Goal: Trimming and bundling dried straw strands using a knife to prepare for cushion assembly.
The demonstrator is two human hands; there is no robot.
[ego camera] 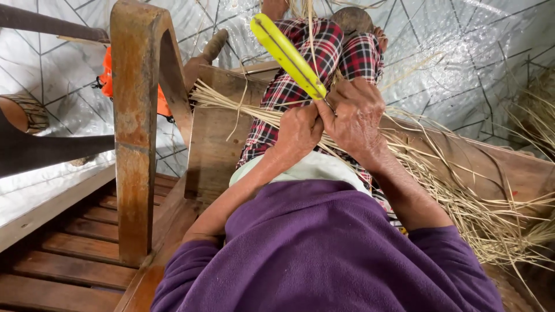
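Straw bundle lies across the person's lap, fanning out to the right over the wooden bench. Right hand grips a yellow-handled tool. Left hand is closed around the straw stems just beside it.

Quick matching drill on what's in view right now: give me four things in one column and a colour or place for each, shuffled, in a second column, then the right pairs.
Things:
1. tool handle
2. sweater
3. straw bundle
4. wooden chair arm

Places and colours:
A. purple, lowest in view
B. upright brown post at the left
C. yellow, gripped by the right hand
D. pale, lying across the lap, pinched by the left hand

Pairs: 1-C, 2-A, 3-D, 4-B
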